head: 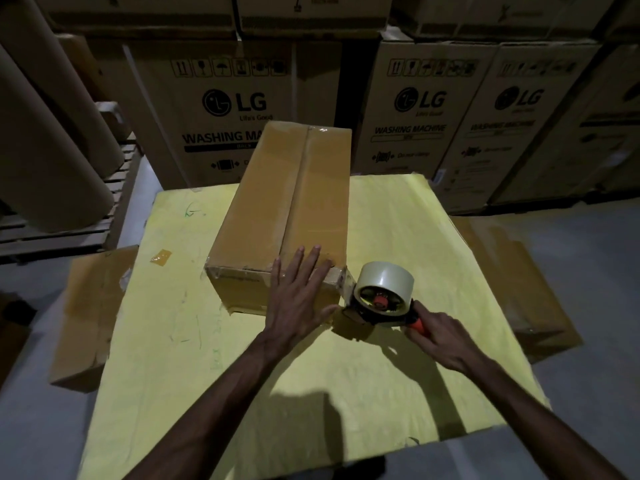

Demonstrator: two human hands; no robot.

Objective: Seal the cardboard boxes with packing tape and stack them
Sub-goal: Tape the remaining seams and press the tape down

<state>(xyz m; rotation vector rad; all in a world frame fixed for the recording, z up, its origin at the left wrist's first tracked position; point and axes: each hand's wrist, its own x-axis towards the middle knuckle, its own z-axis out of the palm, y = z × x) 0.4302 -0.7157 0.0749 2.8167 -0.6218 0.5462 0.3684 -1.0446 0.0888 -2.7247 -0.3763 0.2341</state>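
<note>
A long brown cardboard box (277, 202) lies on the yellow-covered table (242, 375), its top flaps closed with tape along the centre seam. My left hand (298, 303) presses flat with straight fingers against the box's near end and top edge. My right hand (440, 337) grips the orange handle of a tape dispenser (381, 296) carrying a pale roll of tape. The dispenser's front touches the box's near right corner, low on the end face.
Cardboard boxes sit beside the table, one on the left (90, 317) and one on the right (519, 289). Large washing machine cartons (426, 126) stand stacked behind. Big brown paper rolls (52, 150) rest on a wooden pallet at the left. A tape scrap (161, 256) sticks to the table.
</note>
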